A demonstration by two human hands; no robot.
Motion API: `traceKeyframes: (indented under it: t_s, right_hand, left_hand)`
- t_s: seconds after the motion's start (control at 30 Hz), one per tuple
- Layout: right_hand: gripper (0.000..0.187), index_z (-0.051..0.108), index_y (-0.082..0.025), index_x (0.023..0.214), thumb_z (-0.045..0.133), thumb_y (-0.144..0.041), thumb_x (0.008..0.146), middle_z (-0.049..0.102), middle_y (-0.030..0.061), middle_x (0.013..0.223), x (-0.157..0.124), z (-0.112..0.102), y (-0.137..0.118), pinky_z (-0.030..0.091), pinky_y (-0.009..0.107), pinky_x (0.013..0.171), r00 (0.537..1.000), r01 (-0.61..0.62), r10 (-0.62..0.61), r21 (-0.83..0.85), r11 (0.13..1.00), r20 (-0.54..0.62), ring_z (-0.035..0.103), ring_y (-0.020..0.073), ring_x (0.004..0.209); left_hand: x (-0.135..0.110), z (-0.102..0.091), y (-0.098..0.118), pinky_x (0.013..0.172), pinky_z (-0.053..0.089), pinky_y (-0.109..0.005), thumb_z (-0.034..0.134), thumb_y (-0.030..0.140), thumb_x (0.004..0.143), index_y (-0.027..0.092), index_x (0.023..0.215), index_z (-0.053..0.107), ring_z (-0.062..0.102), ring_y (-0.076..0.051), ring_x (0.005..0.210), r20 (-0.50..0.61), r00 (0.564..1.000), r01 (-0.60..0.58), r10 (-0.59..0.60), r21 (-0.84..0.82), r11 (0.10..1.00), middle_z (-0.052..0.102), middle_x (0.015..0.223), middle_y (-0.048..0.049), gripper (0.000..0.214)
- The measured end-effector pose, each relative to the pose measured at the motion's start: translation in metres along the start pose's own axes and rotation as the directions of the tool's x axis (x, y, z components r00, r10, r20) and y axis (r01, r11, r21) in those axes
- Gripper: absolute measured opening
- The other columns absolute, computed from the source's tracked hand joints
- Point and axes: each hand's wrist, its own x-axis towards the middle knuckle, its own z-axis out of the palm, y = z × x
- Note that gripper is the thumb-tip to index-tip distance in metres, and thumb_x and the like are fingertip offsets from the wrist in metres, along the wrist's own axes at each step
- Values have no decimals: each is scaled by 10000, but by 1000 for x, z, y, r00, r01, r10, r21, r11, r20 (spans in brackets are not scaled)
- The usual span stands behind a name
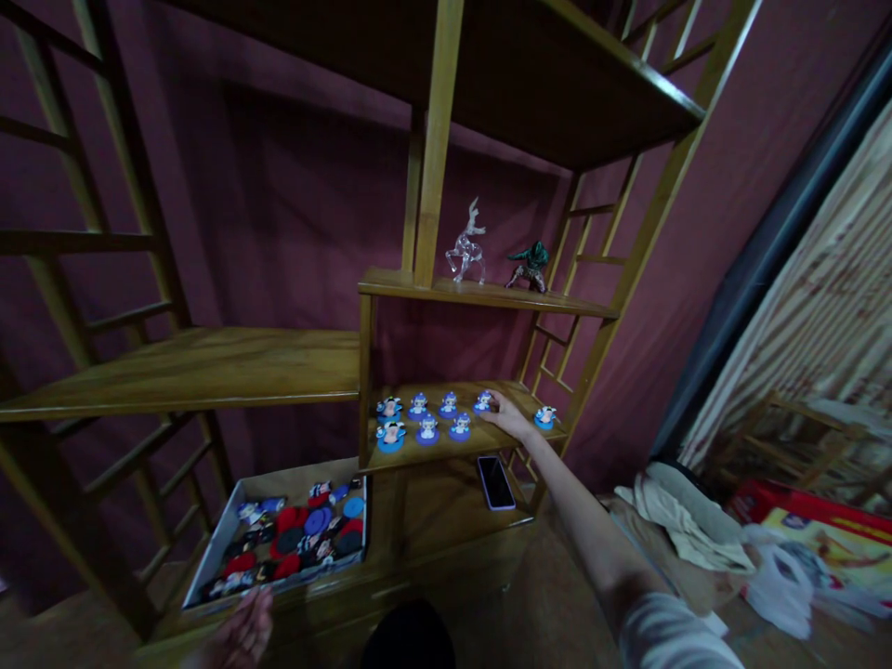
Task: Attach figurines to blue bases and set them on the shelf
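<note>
My right hand (pixel 507 417) reaches out to a low wooden shelf (pixel 480 442) and its fingers pinch a small figure on a blue round base (pixel 483 401). Several more blue-based figures (pixel 425 418) stand in two rows on that shelf, and one (pixel 544 417) stands apart to the right of the hand. My left hand (pixel 241 634) hangs low at the bottom edge, fingers loosely spread, holding nothing, just in front of a shallow white box (pixel 217 546) full of red, blue and black figures.
A phone (pixel 496 482) lies face up on the bottom board below the shelf. A clear glass deer (pixel 467 245) and a green figurine (pixel 530 265) stand on the shelf above. Cloth (pixel 687 525), a plastic bag and a red box (pixel 822 525) lie on the right.
</note>
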Motion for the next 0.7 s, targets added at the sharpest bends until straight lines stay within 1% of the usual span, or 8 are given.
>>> traceKeyframes:
  t_s: [0.13, 0.3, 0.4, 0.47, 0.5, 0.57, 0.63, 0.7]
  right_hand:
    - [636, 460, -216, 1237, 694, -274, 648, 619, 39, 1088, -2, 0, -2, 382, 357, 983, 1000, 6, -6, -17, 1000, -7, 563, 195, 1052]
    - [611, 472, -222, 1237, 678, -321, 670, 619, 44, 1111, -6, -2, -15, 384, 362, 985, 1000, -26, 26, -1, 1000, 11, 564, 201, 1056]
    - [546, 509, -229, 1210, 644, -395, 707, 623, 53, 1118, -13, -6, -26, 383, 375, 989, 996, -83, 84, -24, 996, 11, 572, 216, 1048]
    - [510, 513, -233, 1210, 571, -466, 760, 624, 60, 1127, -17, -8, -29, 387, 376, 990, 994, -109, 109, -9, 994, -18, 574, 218, 1053]
    - [507, 522, -238, 1200, 554, -497, 766, 617, 57, 1146, -17, -9, -28, 376, 370, 1005, 994, -102, 101, -20, 995, -43, 563, 216, 1076]
    - [511, 541, -240, 1180, 521, -548, 773, 589, 51, 1201, -17, -10, -21, 359, 369, 1025, 993, -79, 76, -31, 996, -86, 542, 215, 1117]
    - [538, 531, -229, 1196, 460, -581, 796, 570, 63, 1232, -14, -11, -10, 379, 378, 1013, 990, -83, 83, 2, 997, -112, 553, 214, 1109]
    - [543, 526, -234, 1206, 420, -592, 811, 573, 74, 1232, -11, -10, -1, 420, 366, 978, 988, -64, 65, 11, 998, -139, 575, 207, 1084]
  left_hand:
    - [11, 14, 5, 557, 498, -201, 416, -81, 733, 197, 1308, 429, 624, -102, 604, 8, 1000, 0, -1, 19, 1000, 644, 788, -6, 639]
    - [40, 10, 11, 571, 513, -222, 404, -91, 740, 171, 1233, 493, 633, -114, 628, 78, 997, 11, -9, -25, 1000, 638, 813, -24, 566]
    - [50, 10, 16, 546, 508, -217, 399, -76, 774, 127, 1184, 518, 631, -117, 629, 74, 997, -1, 9, -100, 995, 635, 805, -41, 473]
    - [54, 12, 22, 533, 503, -210, 434, -59, 781, 110, 1135, 545, 622, -112, 601, 61, 998, -11, 21, -170, 985, 631, 775, -41, 407]
    - [55, 13, 27, 520, 501, -203, 433, -61, 783, 113, 1103, 560, 616, -105, 575, 42, 998, -34, 43, -213, 976, 629, 751, -36, 386]
    - [59, 16, 39, 493, 503, -195, 415, -51, 799, 130, 1054, 576, 617, -102, 552, 55, 995, -65, 85, -305, 950, 631, 731, -33, 352]
    - [63, 16, 51, 449, 496, -192, 390, -30, 819, 136, 1004, 581, 611, -102, 516, 33, 995, -75, 94, -381, 921, 624, 693, -29, 313]
    - [68, 14, 60, 459, 506, -190, 395, -19, 823, 135, 964, 579, 622, -104, 530, 36, 992, -90, 117, -435, 896, 628, 692, -34, 278]
